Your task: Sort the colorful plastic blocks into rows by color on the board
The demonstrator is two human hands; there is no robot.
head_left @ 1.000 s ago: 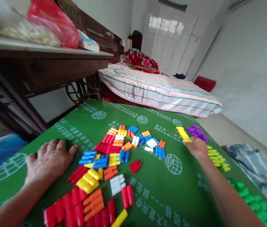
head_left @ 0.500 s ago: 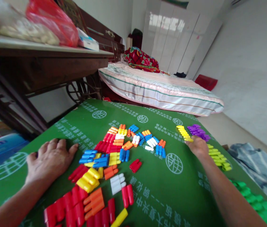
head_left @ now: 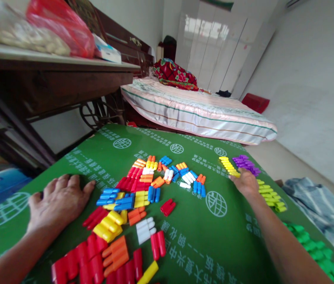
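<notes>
- Only the camera view has shifted slightly since the earlier frame; the person's 2 hands keep their places on the green board [head_left: 232,240].
- Right hand [head_left: 245,182] is at the near end of the yellow row [head_left: 227,165]; its fingers are drawn narrow there, but one cannot tell if they hold a piece.
- Left hand [head_left: 59,199] rests palm down on the board, its fingers spread wide.
- Purple pieces [head_left: 246,165] lie just beyond the right hand, and yellow-green pieces [head_left: 271,195] beside its wrist.
- Green pieces [head_left: 311,244] lie along the right edge, beside the forearm.
- Mixed pieces [head_left: 125,201] of 5 colours stand in the way between the 2 hands, in clusters; 1 red piece [head_left: 167,207] lies a little apart.
- At the far edge comes the bed [head_left: 199,106]; at the left stand a wooden table [head_left: 66,85] and a blue box [head_left: 1,189]; beyond the right edge lies a striped cloth [head_left: 317,209].
- Open green surface gives room between the mixed pieces and the right forearm, and also toward the bed.
</notes>
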